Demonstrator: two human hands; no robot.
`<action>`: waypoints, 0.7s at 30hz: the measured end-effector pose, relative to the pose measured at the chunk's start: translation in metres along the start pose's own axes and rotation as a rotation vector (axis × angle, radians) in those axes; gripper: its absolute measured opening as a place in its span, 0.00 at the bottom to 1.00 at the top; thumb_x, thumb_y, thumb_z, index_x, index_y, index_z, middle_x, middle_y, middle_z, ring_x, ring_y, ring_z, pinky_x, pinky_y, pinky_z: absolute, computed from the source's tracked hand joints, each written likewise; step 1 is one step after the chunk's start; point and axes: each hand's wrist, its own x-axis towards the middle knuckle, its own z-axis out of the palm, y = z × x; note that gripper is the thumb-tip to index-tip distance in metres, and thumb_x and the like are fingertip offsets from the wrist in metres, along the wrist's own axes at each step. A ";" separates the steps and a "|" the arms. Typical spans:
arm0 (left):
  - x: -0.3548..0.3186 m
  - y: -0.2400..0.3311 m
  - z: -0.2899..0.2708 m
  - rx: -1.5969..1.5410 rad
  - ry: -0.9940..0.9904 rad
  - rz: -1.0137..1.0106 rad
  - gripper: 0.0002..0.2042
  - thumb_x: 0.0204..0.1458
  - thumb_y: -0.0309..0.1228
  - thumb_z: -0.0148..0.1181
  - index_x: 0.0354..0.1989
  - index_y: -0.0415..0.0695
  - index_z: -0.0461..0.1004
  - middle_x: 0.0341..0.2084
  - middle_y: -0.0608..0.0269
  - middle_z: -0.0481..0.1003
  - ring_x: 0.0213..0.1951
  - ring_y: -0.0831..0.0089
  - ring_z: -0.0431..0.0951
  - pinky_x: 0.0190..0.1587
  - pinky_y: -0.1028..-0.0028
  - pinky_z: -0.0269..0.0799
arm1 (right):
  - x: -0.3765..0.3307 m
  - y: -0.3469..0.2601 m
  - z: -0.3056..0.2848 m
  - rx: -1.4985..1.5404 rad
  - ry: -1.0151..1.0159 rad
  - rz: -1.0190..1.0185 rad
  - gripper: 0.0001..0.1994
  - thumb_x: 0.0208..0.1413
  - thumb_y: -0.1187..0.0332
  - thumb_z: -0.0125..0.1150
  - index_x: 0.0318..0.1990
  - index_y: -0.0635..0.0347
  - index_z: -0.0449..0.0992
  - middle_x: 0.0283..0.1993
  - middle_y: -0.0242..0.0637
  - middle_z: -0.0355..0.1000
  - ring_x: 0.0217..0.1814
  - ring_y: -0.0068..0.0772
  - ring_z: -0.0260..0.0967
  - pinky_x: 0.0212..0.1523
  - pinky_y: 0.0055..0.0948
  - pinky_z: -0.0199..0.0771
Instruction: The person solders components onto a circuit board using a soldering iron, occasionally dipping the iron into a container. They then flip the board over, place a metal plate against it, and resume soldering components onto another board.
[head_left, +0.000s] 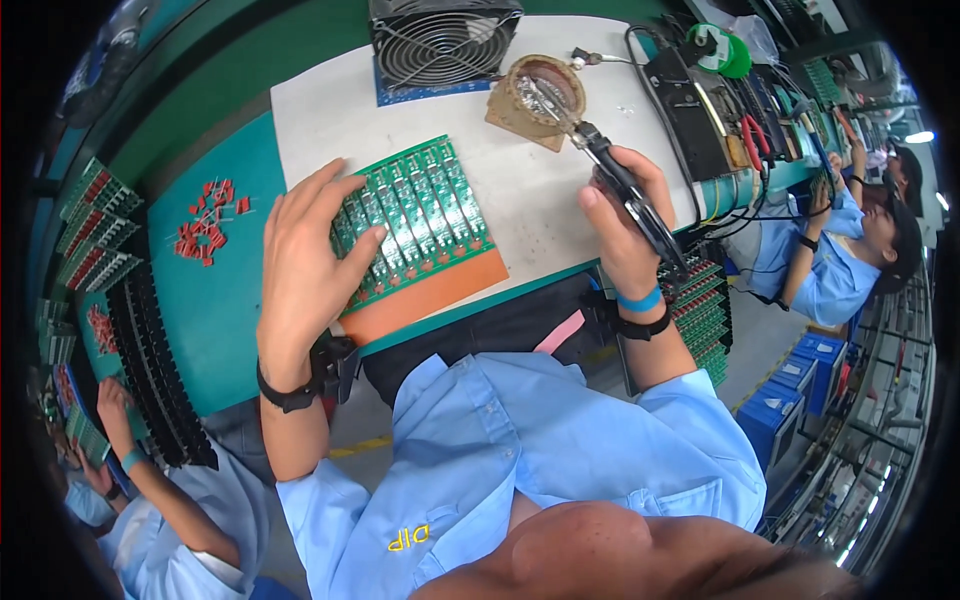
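A green circuit board panel (415,215), split into several narrow strips, lies on an orange-brown sheet (430,297) in front of me. My left hand (308,255) rests over its left edge, fingers stretched and apart, with the thumb and a fingertip on the board. In my right hand (632,215) is a black gun-shaped soldering iron (625,185). Its metal front end reaches into a round brown-rimmed tin (545,90) holding silvery bits. The tin stands on a brown block (515,122), right of and beyond the board. The iron's very tip is hard to make out.
A black fan (445,50) stands behind the board. Red components (210,225) lie scattered on the green mat (190,315) at left, near black racks (150,350). A black box (690,115), cables and red-handled pliers (752,140) are at right. Co-workers sit on both sides.
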 end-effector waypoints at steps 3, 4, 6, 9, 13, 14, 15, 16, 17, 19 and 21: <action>-0.001 -0.001 -0.002 0.010 -0.013 -0.026 0.23 0.53 0.34 0.72 0.57 0.43 0.78 0.65 0.49 0.73 0.66 0.48 0.72 0.73 0.47 0.58 | -0.008 -0.009 -0.003 0.104 -0.159 -0.019 0.19 0.55 0.80 0.72 0.54 0.68 0.75 0.44 0.37 0.75 0.41 0.22 0.72 0.43 0.23 0.72; 0.000 0.001 -0.002 0.018 0.008 -0.015 0.23 0.52 0.32 0.72 0.58 0.43 0.78 0.65 0.49 0.73 0.66 0.49 0.72 0.72 0.49 0.59 | -0.011 -0.013 -0.002 0.150 -0.232 -0.033 0.19 0.55 0.80 0.72 0.54 0.68 0.75 0.44 0.37 0.75 0.41 0.22 0.71 0.43 0.24 0.72; 0.000 0.005 0.000 0.022 0.049 0.021 0.24 0.52 0.30 0.73 0.59 0.43 0.78 0.66 0.50 0.74 0.66 0.50 0.72 0.70 0.53 0.62 | -0.016 -0.021 0.004 0.168 -0.345 -0.026 0.19 0.55 0.80 0.71 0.54 0.68 0.75 0.44 0.37 0.75 0.41 0.22 0.71 0.43 0.24 0.72; -0.007 0.000 -0.003 0.032 0.055 0.008 0.24 0.52 0.30 0.73 0.59 0.43 0.78 0.66 0.51 0.74 0.66 0.50 0.72 0.70 0.53 0.62 | -0.016 -0.023 0.012 0.164 -0.549 -0.033 0.19 0.54 0.80 0.71 0.53 0.68 0.76 0.43 0.36 0.75 0.40 0.21 0.70 0.42 0.24 0.71; -0.009 -0.006 -0.003 0.048 0.043 0.013 0.24 0.52 0.30 0.73 0.58 0.43 0.78 0.65 0.51 0.74 0.66 0.50 0.72 0.70 0.53 0.62 | -0.017 -0.024 0.026 0.095 -0.627 0.049 0.18 0.53 0.80 0.71 0.53 0.69 0.76 0.43 0.36 0.76 0.40 0.20 0.71 0.42 0.23 0.71; -0.010 -0.007 -0.002 0.056 0.035 0.018 0.23 0.52 0.30 0.73 0.58 0.43 0.78 0.65 0.51 0.74 0.66 0.50 0.72 0.70 0.53 0.62 | -0.017 -0.025 0.029 0.086 -0.627 0.073 0.18 0.54 0.80 0.71 0.53 0.69 0.77 0.43 0.36 0.76 0.40 0.20 0.71 0.43 0.22 0.71; -0.010 -0.008 -0.001 0.054 0.036 0.014 0.23 0.52 0.30 0.73 0.58 0.43 0.78 0.65 0.51 0.74 0.66 0.50 0.72 0.70 0.53 0.62 | -0.018 -0.026 0.032 0.075 -0.624 0.097 0.18 0.54 0.80 0.71 0.53 0.69 0.77 0.43 0.36 0.76 0.41 0.20 0.72 0.43 0.22 0.72; -0.010 -0.008 -0.001 0.039 0.036 0.007 0.23 0.52 0.32 0.72 0.57 0.44 0.78 0.65 0.51 0.74 0.66 0.50 0.72 0.71 0.49 0.61 | -0.018 -0.027 0.035 0.064 -0.621 0.121 0.18 0.54 0.79 0.72 0.53 0.69 0.77 0.43 0.36 0.77 0.41 0.19 0.72 0.43 0.22 0.72; -0.010 -0.009 0.000 0.024 0.036 0.000 0.22 0.53 0.33 0.71 0.57 0.44 0.79 0.65 0.52 0.74 0.67 0.51 0.71 0.71 0.45 0.59 | -0.018 -0.027 0.036 0.063 -0.624 0.122 0.18 0.54 0.79 0.72 0.53 0.69 0.77 0.43 0.36 0.77 0.41 0.19 0.72 0.43 0.22 0.72; -0.011 -0.009 0.001 0.007 0.037 -0.010 0.21 0.54 0.34 0.71 0.57 0.45 0.79 0.65 0.52 0.73 0.68 0.51 0.71 0.72 0.41 0.58 | -0.018 -0.026 0.039 0.067 -0.598 0.151 0.18 0.54 0.79 0.73 0.52 0.67 0.78 0.42 0.36 0.79 0.42 0.20 0.75 0.44 0.23 0.74; -0.010 -0.010 0.001 -0.001 0.040 -0.012 0.21 0.54 0.33 0.71 0.57 0.45 0.79 0.65 0.52 0.74 0.67 0.51 0.71 0.72 0.41 0.58 | -0.018 -0.025 0.041 0.068 -0.587 0.166 0.18 0.53 0.79 0.74 0.52 0.66 0.79 0.42 0.36 0.80 0.42 0.20 0.76 0.44 0.23 0.75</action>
